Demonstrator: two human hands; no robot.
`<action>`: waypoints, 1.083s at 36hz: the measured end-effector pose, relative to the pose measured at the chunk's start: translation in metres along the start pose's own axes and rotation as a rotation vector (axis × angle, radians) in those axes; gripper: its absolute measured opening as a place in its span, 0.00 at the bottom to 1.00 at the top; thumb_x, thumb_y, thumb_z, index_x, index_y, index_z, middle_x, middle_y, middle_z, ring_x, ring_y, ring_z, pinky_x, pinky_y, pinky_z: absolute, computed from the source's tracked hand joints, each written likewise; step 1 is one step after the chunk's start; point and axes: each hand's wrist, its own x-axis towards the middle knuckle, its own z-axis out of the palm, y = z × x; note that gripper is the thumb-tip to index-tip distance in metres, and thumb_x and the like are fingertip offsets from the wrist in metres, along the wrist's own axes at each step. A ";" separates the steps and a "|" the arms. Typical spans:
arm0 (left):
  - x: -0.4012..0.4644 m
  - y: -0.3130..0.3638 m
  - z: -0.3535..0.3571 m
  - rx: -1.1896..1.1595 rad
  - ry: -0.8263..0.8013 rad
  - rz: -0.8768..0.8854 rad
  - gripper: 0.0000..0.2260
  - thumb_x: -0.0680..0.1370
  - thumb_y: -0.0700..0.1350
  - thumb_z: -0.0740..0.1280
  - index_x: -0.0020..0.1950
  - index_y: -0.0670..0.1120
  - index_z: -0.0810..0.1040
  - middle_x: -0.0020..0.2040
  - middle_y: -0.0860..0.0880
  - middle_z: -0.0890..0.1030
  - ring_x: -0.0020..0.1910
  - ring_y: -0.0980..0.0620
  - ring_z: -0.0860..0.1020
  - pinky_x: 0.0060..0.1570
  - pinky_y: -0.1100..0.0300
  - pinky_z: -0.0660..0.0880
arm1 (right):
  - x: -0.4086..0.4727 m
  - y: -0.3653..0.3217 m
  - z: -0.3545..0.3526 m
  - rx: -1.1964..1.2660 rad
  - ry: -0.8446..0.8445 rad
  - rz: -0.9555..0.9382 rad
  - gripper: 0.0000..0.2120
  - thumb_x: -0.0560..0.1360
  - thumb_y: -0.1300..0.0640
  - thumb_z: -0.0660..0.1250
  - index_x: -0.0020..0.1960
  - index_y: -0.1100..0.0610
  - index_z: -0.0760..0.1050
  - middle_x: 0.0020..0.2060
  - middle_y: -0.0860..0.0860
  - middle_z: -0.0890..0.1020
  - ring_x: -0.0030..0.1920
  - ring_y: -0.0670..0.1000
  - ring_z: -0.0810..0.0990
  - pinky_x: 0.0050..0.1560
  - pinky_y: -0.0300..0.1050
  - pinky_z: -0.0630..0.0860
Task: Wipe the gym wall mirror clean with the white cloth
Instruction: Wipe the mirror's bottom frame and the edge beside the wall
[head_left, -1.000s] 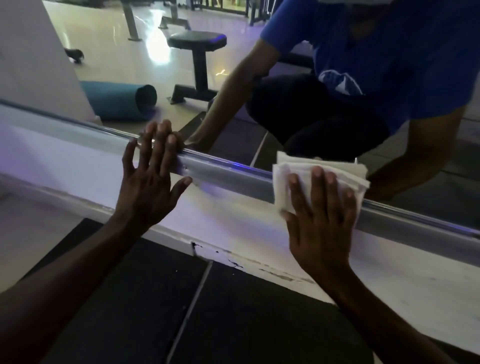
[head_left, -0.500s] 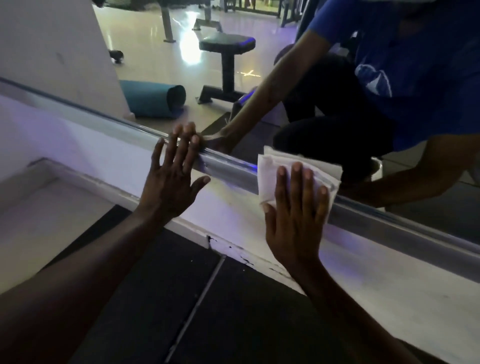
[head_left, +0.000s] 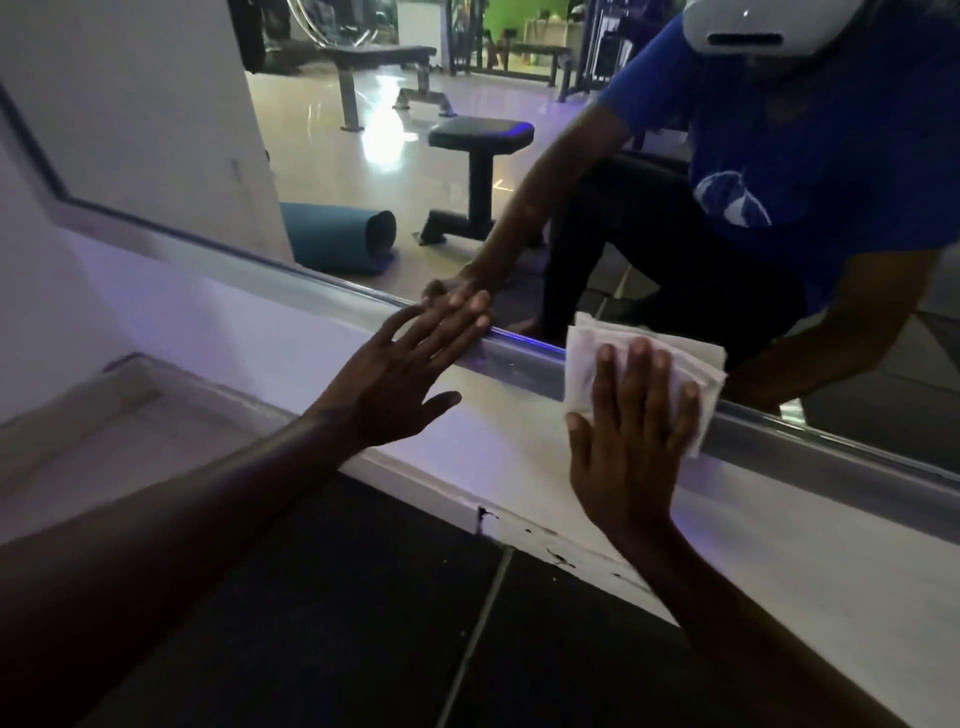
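Pressing the folded white cloth (head_left: 644, 358) w/ flat right hand (head_left: 628, 441), left hand (head_left: 400, 374) spread on the silver mirror frame (head_left: 519, 364); we risk fresh fingerprints, imo.

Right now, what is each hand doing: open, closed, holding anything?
Left hand: open, fingers straight, fingertips on the mirror frame, holding nothing.
Right hand: open, flat, pressing the white cloth against the frame.
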 end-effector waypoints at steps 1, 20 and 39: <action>-0.004 -0.009 0.001 -0.003 0.002 0.012 0.38 0.83 0.56 0.65 0.86 0.43 0.51 0.86 0.44 0.49 0.85 0.45 0.48 0.83 0.45 0.50 | 0.006 -0.013 0.000 0.005 -0.009 0.006 0.33 0.87 0.45 0.58 0.86 0.58 0.53 0.84 0.62 0.55 0.84 0.64 0.51 0.83 0.65 0.46; -0.130 -0.225 0.083 -0.135 0.229 -0.371 0.34 0.85 0.51 0.58 0.85 0.38 0.47 0.86 0.38 0.49 0.85 0.43 0.47 0.82 0.50 0.47 | 0.069 -0.212 0.069 -0.073 -0.041 0.012 0.40 0.86 0.40 0.56 0.87 0.58 0.43 0.85 0.58 0.38 0.85 0.60 0.38 0.82 0.64 0.38; -0.153 -0.303 0.116 -0.180 0.280 -0.440 0.31 0.86 0.54 0.61 0.85 0.42 0.56 0.85 0.40 0.52 0.85 0.38 0.53 0.81 0.37 0.46 | 0.140 -0.338 0.073 -0.060 -0.221 -0.240 0.37 0.87 0.45 0.55 0.87 0.58 0.41 0.84 0.59 0.36 0.85 0.60 0.36 0.83 0.64 0.36</action>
